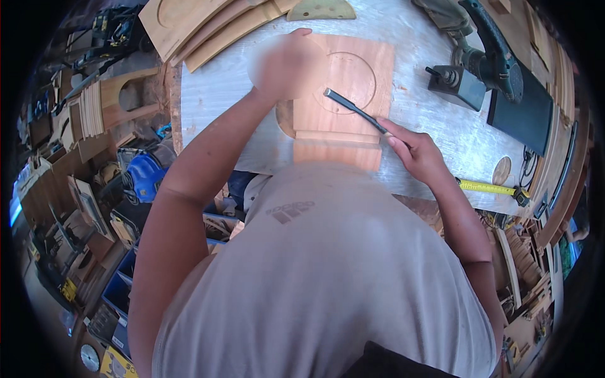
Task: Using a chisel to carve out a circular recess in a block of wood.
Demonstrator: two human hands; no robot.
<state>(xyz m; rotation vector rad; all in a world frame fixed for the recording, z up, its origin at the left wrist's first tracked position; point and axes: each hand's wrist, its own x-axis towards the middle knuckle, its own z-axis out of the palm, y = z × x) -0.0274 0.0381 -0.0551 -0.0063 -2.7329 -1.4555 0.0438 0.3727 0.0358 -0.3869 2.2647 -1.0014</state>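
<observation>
Clasping slim dark metal chisel (pixel 354 109), right hand (pixel 417 150) aims long axis toward 10 o'clock, over circular groove (pixel 375 80) in flat pinkish-tan wooden board (pixel 386 69); blurred left hand (pixel 285 68), at board's 10 o'clock edge, nearer tip (pixel 328 92); cannot tell its grip.

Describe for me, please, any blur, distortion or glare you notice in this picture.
In the head view, the left hand is heavily blurred while the chisel looks fairly crisp; also in the head view, straight edges bend toward the black rim, and a pale sheen lies across the worktop.
</observation>
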